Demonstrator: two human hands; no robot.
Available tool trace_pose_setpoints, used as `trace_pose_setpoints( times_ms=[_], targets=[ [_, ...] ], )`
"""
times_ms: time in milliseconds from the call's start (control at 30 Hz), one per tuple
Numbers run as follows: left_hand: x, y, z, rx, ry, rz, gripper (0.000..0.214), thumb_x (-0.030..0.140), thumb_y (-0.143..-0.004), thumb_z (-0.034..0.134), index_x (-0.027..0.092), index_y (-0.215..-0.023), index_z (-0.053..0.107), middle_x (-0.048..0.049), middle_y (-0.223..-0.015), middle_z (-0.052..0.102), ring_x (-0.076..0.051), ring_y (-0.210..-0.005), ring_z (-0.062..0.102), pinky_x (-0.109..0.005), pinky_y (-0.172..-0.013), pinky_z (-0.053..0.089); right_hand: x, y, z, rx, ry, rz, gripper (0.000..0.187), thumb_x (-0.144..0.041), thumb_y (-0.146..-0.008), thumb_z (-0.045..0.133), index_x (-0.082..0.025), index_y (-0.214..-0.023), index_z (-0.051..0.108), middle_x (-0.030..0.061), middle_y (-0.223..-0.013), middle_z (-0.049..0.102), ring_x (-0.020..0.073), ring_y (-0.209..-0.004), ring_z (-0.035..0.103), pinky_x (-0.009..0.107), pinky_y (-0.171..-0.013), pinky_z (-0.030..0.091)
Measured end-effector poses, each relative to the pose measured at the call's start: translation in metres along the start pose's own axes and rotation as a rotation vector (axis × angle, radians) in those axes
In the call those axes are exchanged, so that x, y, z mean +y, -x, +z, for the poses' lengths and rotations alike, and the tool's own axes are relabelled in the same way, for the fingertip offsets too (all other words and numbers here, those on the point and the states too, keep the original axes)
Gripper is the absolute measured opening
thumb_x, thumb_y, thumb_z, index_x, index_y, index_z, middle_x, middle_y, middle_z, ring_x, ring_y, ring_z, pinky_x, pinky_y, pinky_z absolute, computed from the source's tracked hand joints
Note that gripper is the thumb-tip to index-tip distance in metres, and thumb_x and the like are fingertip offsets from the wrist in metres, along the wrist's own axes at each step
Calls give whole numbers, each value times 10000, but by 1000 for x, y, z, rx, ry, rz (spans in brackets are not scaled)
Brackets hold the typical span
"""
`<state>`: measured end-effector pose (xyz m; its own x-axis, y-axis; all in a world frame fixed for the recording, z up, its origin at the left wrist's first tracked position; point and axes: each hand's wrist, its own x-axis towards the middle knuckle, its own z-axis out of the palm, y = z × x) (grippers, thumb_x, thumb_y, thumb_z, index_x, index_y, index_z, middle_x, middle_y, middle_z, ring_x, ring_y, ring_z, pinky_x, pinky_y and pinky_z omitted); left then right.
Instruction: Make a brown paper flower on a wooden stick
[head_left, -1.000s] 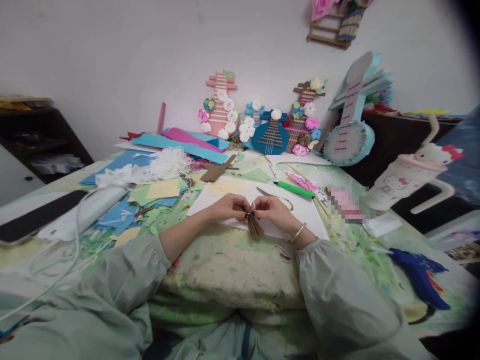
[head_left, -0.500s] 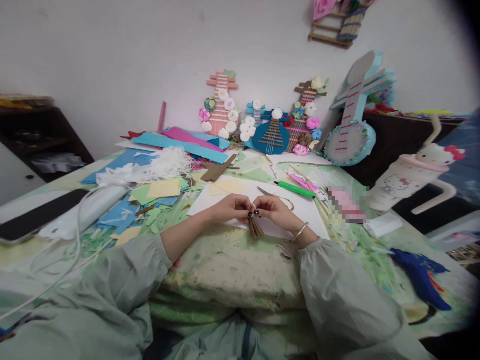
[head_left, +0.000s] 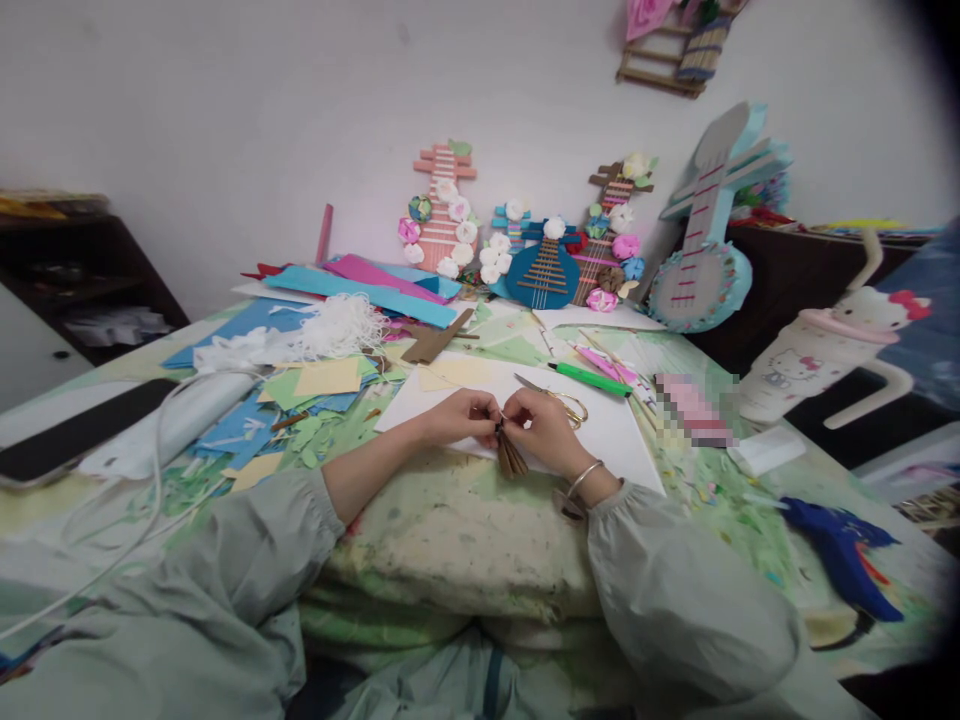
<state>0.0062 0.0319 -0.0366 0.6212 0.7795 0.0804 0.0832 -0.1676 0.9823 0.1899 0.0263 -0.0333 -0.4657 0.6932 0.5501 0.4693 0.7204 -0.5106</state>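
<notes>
My left hand [head_left: 463,415] and my right hand [head_left: 541,427] meet over a white sheet [head_left: 615,440] in the middle of the table. Both pinch the top of a small bundle of brown strips [head_left: 511,456] that fans out below my fingers. A thin white thread seems to run between the fingertips at the bundle's top. A silver bangle [head_left: 585,478] circles my right wrist. Scissors [head_left: 555,396] lie just beyond my right hand.
A green pen [head_left: 589,379] and pink sticks lie right of the sheet. Paper scraps [head_left: 315,390], white string [head_left: 337,327] and coloured foam sheets [head_left: 360,285] crowd the left. Craft lutes [head_left: 544,265] lean against the wall. A cartoon-cat cup [head_left: 817,350] stands at right, a phone [head_left: 75,430] at left.
My right hand has shifted left and turned inward, closing tighter against my left hand over the bundle's top. The bundle stays in place.
</notes>
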Motion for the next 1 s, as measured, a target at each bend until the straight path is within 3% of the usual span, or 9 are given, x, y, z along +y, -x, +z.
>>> trace_pose_setpoints(
  times_ms=[267, 500, 667, 767, 867, 1000],
  targets=[
    [-2, -2, 0, -13, 148, 32, 322, 312, -732, 690, 133, -874, 464, -44, -764, 658, -149, -632, 672, -280, -608, 547, 3, 1, 3, 14, -112, 68, 73, -161, -730, 544, -181, -660, 538, -19, -651, 562, 100, -602, 508, 224, -547, 436],
    [-5, -2, -2, 5, 131, -2, 364, 411, -719, 689, 111, -785, 495, -59, -668, 671, -154, -615, 678, -268, -606, 549, 4, 1, 2, 11, -264, 171, 95, -253, -728, 605, -182, -673, 576, 4, -670, 602, 121, -616, 547, 259, -557, 484],
    [-2, -1, -4, -65, 203, 6, 340, 367, -689, 730, 109, -724, 511, -79, -701, 687, -166, -668, 681, -285, -663, 533, 14, -2, 2, -23, -581, 458, 211, -319, -610, 712, -179, -640, 558, 6, -618, 615, 159, -572, 606, 321, -563, 526],
    [1, 0, -6, -127, 204, 29, 269, 295, -678, 744, 101, -679, 557, -113, -765, 706, -189, -799, 676, -332, -790, 503, 17, -2, 1, 8, -678, 620, 197, -259, -552, 721, -179, -610, 550, 9, -599, 620, 182, -590, 630, 318, -550, 531],
    [4, 2, -9, -172, 167, 49, 188, 202, -659, 745, 95, -619, 596, -149, -904, 708, -215, -944, 643, -358, -887, 449, 18, -1, 1, 22, -685, 682, 163, -214, -537, 707, -175, -580, 555, 12, -578, 618, 183, -589, 633, 297, -535, 525],
    [9, 3, -12, -204, 144, 31, 161, 171, -642, 743, 88, -595, 613, -169, -1027, 679, -213, -926, 642, -352, -876, 444, 20, -1, 2, 19, -656, 669, 142, -204, -544, 705, -164, -577, 573, 9, -563, 615, 153, -535, 606, 264, -500, 496]
  ],
)
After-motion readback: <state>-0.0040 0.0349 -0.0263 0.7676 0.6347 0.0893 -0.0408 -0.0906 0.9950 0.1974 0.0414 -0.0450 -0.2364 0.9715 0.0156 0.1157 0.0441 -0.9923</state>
